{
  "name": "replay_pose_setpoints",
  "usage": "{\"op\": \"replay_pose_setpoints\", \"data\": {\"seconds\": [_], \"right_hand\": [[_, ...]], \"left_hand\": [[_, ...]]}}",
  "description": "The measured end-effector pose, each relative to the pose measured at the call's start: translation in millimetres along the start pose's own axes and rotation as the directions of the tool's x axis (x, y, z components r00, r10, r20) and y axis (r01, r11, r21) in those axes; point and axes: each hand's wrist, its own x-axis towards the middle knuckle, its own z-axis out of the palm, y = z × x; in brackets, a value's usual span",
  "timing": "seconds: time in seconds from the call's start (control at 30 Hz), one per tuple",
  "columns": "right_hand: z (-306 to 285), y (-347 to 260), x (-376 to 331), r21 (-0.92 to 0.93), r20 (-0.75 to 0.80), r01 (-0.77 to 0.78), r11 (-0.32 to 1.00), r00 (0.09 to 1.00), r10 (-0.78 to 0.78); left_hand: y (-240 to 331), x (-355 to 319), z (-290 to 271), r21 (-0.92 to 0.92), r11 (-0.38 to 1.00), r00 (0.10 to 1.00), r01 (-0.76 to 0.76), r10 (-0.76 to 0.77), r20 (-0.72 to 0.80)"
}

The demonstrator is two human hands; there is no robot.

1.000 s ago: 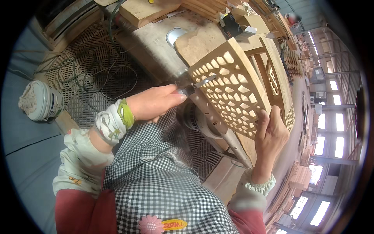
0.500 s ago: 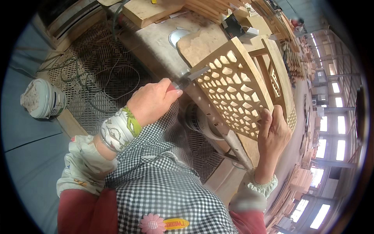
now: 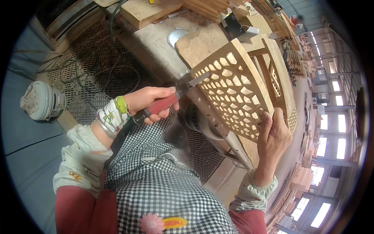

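Note:
My left hand (image 3: 150,102) is wrapped round the red-and-black handle of a utility knife (image 3: 163,102). Its grey blade points right, and the tip lies at the left edge of a pierced wooden panel (image 3: 228,90), though I cannot tell whether it touches. Rows of angular holes cover the panel, which forms one face of a box-like wooden frame standing tilted on the bench. On the right, my right hand (image 3: 274,130) grips the panel's near edge, thumb on the pierced face and fingers partly hidden behind the wood.
The workbench (image 3: 156,37) carries a wooden board (image 3: 200,45), a round white lid (image 3: 177,38), a thick wood block (image 3: 150,11) and a black box (image 3: 232,27). A white bucket (image 3: 41,100) stands at left, near hoses on slatted floor mats (image 3: 97,50). Stacked timber lies far right.
My left hand has turned over and dropped slightly, so the knife's red handle now shows along its length. The panel and my right hand are almost unmoved.

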Motion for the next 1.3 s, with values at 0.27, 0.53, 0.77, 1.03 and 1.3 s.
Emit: {"op": "replay_pose_setpoints", "data": {"seconds": [0.27,0.53,0.77,1.03,1.3], "right_hand": [[1,5,3,-0.021,-0.01,0.03,0.999,0.999,-0.03],[6,14,9,0.011,-0.013,-0.026,1.0,1.0,0.026],[3,10,6,0.014,-0.01,0.015,1.0,1.0,-0.015],[3,9,6,-0.013,-0.01,0.026,1.0,1.0,-0.027],[2,9,7,-0.01,-0.008,0.016,1.0,1.0,-0.016]], "left_hand": [[1,5,27,0.266,0.96,0.962,-0.087,0.151,-0.227],[-27,-19,54,0.752,0.659,0.731,0.006,0.511,-0.453],[-16,12,59,0.907,0.252,0.573,0.338,0.709,-0.411],[-20,20,26,0.907,0.418,0.698,0.047,0.636,-0.329],[9,6,12,0.551,0.835,0.94,0.011,0.18,-0.29]]}}
